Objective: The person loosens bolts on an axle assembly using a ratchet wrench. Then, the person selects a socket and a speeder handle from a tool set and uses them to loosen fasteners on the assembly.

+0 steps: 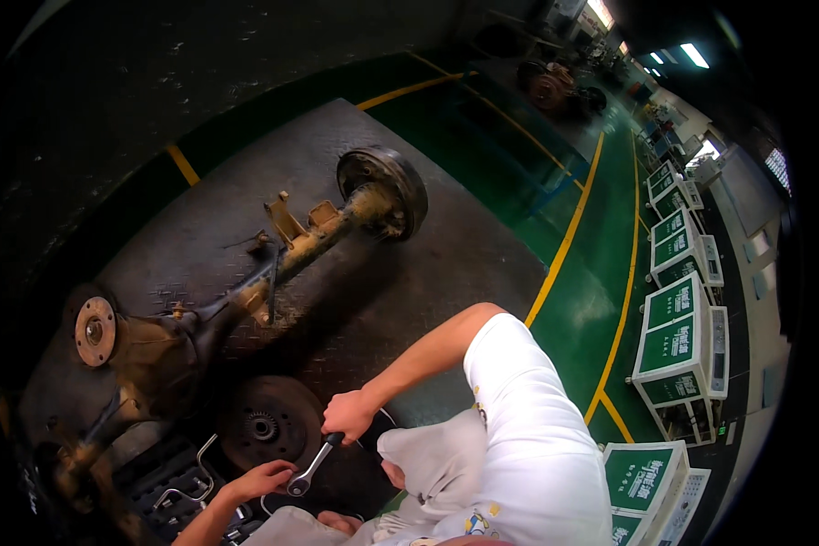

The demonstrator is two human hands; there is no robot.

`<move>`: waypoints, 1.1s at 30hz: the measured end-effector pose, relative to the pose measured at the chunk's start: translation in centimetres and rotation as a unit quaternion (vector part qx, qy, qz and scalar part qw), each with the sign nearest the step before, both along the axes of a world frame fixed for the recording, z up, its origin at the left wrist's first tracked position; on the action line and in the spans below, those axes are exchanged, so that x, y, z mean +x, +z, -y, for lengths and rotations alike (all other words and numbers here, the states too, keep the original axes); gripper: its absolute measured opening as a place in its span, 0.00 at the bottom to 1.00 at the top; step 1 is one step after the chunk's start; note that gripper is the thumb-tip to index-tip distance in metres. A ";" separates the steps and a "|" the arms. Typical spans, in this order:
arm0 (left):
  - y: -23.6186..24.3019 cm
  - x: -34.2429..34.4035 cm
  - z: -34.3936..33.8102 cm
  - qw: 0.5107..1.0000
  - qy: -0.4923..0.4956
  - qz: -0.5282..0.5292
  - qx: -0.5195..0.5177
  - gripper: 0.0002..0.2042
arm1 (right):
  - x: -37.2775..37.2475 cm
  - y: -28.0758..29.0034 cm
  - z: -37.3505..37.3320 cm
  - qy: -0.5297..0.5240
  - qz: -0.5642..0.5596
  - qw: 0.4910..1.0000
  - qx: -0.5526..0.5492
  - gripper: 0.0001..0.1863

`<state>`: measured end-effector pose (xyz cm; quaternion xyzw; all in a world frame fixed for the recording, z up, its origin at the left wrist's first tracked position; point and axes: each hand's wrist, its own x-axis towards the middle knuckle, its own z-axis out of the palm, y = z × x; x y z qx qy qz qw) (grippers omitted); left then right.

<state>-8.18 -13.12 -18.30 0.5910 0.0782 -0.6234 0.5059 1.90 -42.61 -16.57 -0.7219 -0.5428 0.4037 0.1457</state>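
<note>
My right hand point(348, 416) is wrapped round the black grip of a silver ratchet wrench point(311, 469). At the wrench's round head, the fingers of my left hand point(268, 478) are closed on it; whether a socket sits there I cannot tell. Just beyond both hands lies a rusty brake drum point(287, 429) with a toothed ring at its middle. Left of it, an open dark tool case point(168, 478) holds several sockets, with a bent silver crank handle point(208, 473) across it. A rusty vehicle axle point(309, 247) stretches past the drum.
The axle's round flange point(95, 331) and bulky housing point(159, 355) are on the left, its wheel drum point(396, 187) at the far end. A dark metal floor plate point(464, 264) lies beneath. Several green-and-white cabinets point(669, 341) line the right, past yellow floor lines point(569, 246).
</note>
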 end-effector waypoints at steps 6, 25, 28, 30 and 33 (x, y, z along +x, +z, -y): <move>1.9 -0.5 0.9 0.997 0.074 -0.025 -0.002 0.17 | -1.2 -0.3 1.8 -0.057 -0.042 0.997 -0.015 0.18; 4.4 0.4 2.4 0.873 0.475 0.091 -0.072 0.20 | -1.5 2.7 -1.4 -0.317 -0.182 0.930 -0.028 0.13; 4.5 -0.4 2.5 0.851 0.513 0.090 -0.065 0.19 | -2.1 1.8 -1.3 -0.317 -0.201 0.926 -0.026 0.13; 4.3 -1.3 2.7 0.846 0.518 0.122 -0.043 0.18 | -2.4 2.2 -2.0 -0.310 -0.211 0.926 -0.043 0.13; 4.0 -2.2 2.9 0.837 0.513 0.189 0.009 0.16 | -2.3 1.9 -2.5 -0.294 -0.232 0.925 -0.061 0.13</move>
